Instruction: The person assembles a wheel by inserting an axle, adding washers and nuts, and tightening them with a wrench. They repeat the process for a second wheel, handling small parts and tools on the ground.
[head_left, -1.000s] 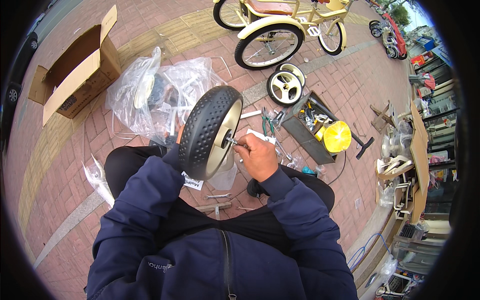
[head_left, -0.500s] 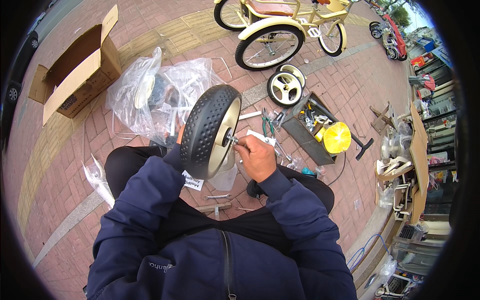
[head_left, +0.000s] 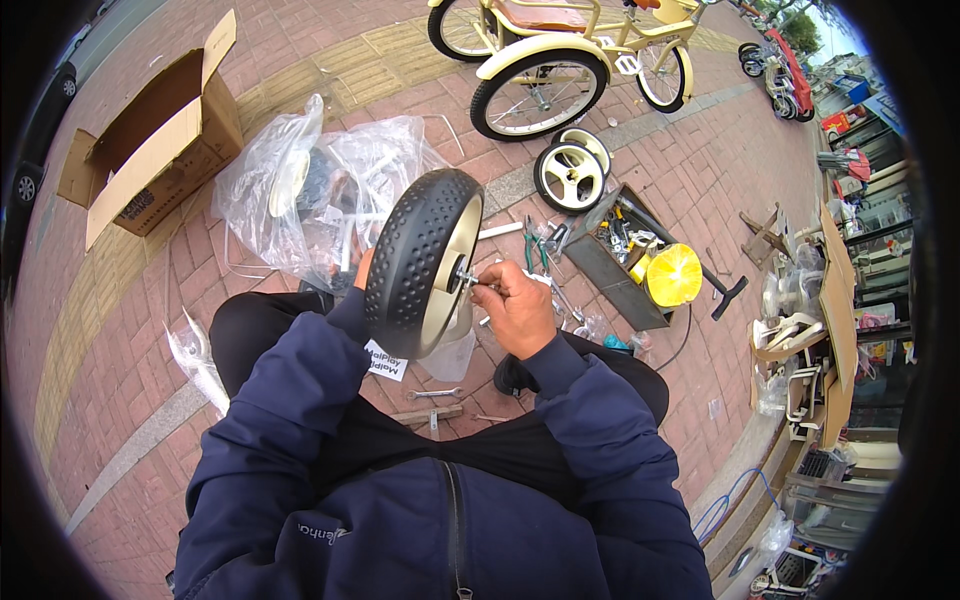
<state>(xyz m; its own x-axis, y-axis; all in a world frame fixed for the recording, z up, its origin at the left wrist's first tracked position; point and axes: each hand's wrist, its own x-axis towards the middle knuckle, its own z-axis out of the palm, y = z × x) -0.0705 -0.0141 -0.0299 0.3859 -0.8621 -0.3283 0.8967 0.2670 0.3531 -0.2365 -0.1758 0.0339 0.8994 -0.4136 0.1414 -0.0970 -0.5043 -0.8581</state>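
Observation:
A thick black knobbly tyre on a cream rim makes up the wheel [head_left: 420, 265], held upright above my lap. Behind its left side only a sliver of my left hand [head_left: 363, 268] shows; it supports the wheel, with its fingers hidden. From the rim's centre a short metal axle bolt [head_left: 467, 276] sticks out to the right. My right hand [head_left: 522, 312] is closed, thumb and forefinger pinching the bolt's end. On the bricks between my legs lie an open-end wrench [head_left: 434, 392] and a printed white card [head_left: 385, 362].
An open metal toolbox [head_left: 625, 285] with a yellow round thing [head_left: 674, 275] stands at right, near pliers [head_left: 540, 248]. Two small cream wheels [head_left: 570, 177] lie beyond. Clear plastic wrap [head_left: 270, 195], a cardboard box [head_left: 175, 150] and a cream tricycle [head_left: 540, 90] are farther off.
The wheel has tilted and shifted very slightly. My right hand has moved a little at the bolt, its fingers changing their pinch.

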